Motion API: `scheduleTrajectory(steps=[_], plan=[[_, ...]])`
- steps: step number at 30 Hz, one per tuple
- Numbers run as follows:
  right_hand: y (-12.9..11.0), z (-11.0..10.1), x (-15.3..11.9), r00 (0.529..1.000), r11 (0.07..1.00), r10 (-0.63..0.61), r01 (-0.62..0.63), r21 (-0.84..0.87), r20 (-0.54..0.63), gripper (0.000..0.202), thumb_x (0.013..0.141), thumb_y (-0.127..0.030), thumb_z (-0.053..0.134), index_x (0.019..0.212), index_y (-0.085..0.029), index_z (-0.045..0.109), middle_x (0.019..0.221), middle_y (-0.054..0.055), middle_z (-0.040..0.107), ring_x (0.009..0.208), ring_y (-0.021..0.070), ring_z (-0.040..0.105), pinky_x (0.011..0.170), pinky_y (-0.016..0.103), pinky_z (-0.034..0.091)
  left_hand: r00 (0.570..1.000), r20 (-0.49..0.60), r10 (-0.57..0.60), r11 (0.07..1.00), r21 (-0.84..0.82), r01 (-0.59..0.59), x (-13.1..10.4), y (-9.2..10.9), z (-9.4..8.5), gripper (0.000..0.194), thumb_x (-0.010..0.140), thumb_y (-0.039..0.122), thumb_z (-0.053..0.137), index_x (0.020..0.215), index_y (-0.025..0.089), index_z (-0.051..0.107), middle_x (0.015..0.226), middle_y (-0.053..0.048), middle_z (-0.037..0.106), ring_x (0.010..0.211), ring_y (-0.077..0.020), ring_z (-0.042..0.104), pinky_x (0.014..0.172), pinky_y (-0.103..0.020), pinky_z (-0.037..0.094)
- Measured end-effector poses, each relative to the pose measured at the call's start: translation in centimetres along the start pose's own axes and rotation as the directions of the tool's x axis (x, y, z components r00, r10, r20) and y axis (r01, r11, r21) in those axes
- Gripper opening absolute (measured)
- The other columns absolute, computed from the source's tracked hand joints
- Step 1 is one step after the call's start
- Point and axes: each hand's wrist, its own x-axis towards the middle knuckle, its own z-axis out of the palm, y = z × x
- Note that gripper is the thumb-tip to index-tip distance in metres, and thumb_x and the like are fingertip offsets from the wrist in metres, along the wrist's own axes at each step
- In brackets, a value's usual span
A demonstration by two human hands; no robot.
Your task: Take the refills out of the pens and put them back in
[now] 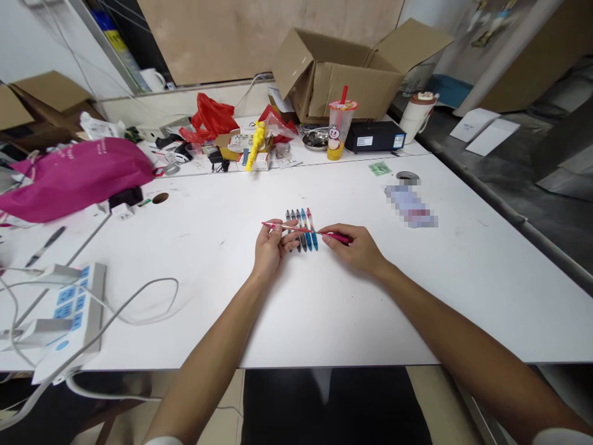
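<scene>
My left hand (269, 253) pinches the clear and red upper part of a pen (267, 225) between thumb and fingers, its other fingers loosely curled. From it a thin red refill (303, 230) runs across to the right. My right hand (356, 247) is closed on a dark pink pen barrel (337, 237) at the refill's other end. Whether the two parts are joined I cannot tell. Just behind and below them, several click pens lie side by side on the white table, among them a blue pen (313, 240); my left fingers partly cover the row.
A white power strip (78, 309) with looping cables lies at left, near a magenta bag (88, 173). Along the back stand a drink cup (340, 133), a black box (375, 136), an open cardboard box (347, 86) and a yellow toy-like object (256, 147). A tape roll (407, 177) lies at right.
</scene>
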Motion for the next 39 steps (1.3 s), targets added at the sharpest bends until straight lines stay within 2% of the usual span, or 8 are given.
scheduleTrajectory(steps=[7,14,20,24,27,32,35,39], plan=[[-0.2,-0.3,0.0,1.0,1.0,-0.012,0.012,-0.005,0.023,0.024,0.09,-0.036,0.064,0.104,-0.021,0.078,0.083,0.004,0.071,0.067,0.0156,0.054,0.061,0.031,0.044,1.0,-0.007,0.004,1.0,0.009,-0.004,0.0,-0.1,-0.1,0.022,0.094,0.034,0.068,0.102,0.021,0.052,0.113,-0.01,0.074,0.088,-0.02,0.077,0.07,-0.027,0.06],[-0.1,0.0,0.0,1.0,0.999,-0.011,0.01,0.047,0.022,0.025,0.091,-0.037,0.066,0.109,-0.023,0.077,0.093,0.005,0.074,0.077,0.0181,0.061,0.07,0.034,0.049,1.0,0.017,0.001,1.0,0.023,-0.001,0.0,-0.3,0.0,0.027,0.091,0.037,0.071,0.102,0.021,0.052,0.11,-0.009,0.074,0.088,-0.0201,0.078,0.066,-0.025,0.06],[-0.5,0.5,-0.1,0.994,0.995,-0.095,0.095,0.011,0.059,0.032,0.095,-0.035,0.059,0.122,-0.025,0.072,0.088,0.004,0.066,0.073,0.0169,0.056,0.068,0.034,0.048,0.999,0.048,-0.026,0.998,0.067,0.023,-0.2,-1.0,0.5,0.035,0.086,0.041,0.077,0.104,0.019,0.055,0.111,-0.011,0.076,0.09,-0.0199,0.077,0.067,-0.024,0.061],[-0.3,0.7,-0.2,0.998,0.99,0.049,-0.053,0.133,0.034,0.029,0.091,-0.044,0.068,0.111,-0.023,0.07,0.094,0.005,0.07,0.074,0.0172,0.059,0.066,0.033,0.049,0.997,0.069,-0.017,0.995,0.103,0.01,-0.3,-1.0,0.5,0.038,0.084,0.042,0.079,0.103,0.019,0.056,0.11,-0.011,0.077,0.092,-0.02,0.077,0.069,-0.025,0.061],[-0.4,0.7,-0.3,0.989,0.98,0.133,-0.142,0.14,0.07,0.033,0.097,-0.051,0.057,0.091,-0.021,0.068,0.075,0.002,0.066,0.06,0.0143,0.052,0.058,0.032,0.044,0.996,0.093,-0.016,0.992,0.128,0.004,-0.4,-0.9,0.5,0.037,0.084,0.042,0.079,0.103,0.019,0.056,0.11,-0.012,0.077,0.093,-0.0201,0.077,0.071,-0.026,0.061],[-0.4,0.7,-0.3,0.998,0.991,0.049,-0.055,0.119,0.047,0.025,0.094,-0.046,0.062,0.101,-0.022,0.064,0.082,0.002,0.063,0.073,0.0166,0.056,0.065,0.031,0.044,0.995,0.098,-0.021,0.991,0.137,0.008,-0.3,-0.9,0.4,0.036,0.086,0.041,0.077,0.105,0.019,0.056,0.111,-0.013,0.077,0.094,-0.0208,0.077,0.073,-0.028,0.061],[-0.1,0.8,-0.2,0.991,0.993,0.071,-0.081,0.088,0.116,0.026,0.097,-0.047,0.056,0.096,-0.022,0.063,0.076,0.0,0.059,0.067,0.0155,0.051,0.063,0.031,0.042,0.996,0.084,-0.028,0.991,0.129,0.017,-0.2,-0.9,0.3,0.032,0.088,0.038,0.075,0.105,0.019,0.056,0.11,-0.013,0.078,0.093,-0.0209,0.077,0.074,-0.029,0.061],[0.0,0.8,-0.2,0.993,0.992,0.052,-0.063,0.113,0.102,0.024,0.095,-0.044,0.06,0.105,-0.023,0.062,0.087,0.002,0.063,0.074,0.0164,0.054,0.067,0.032,0.043,0.997,0.064,-0.045,0.993,0.11,0.038,-0.1,-0.8,0.3,0.028,0.089,0.036,0.074,0.104,0.02,0.056,0.107,-0.012,0.078,0.09,-0.0197,0.077,0.072,-0.028,0.061]])
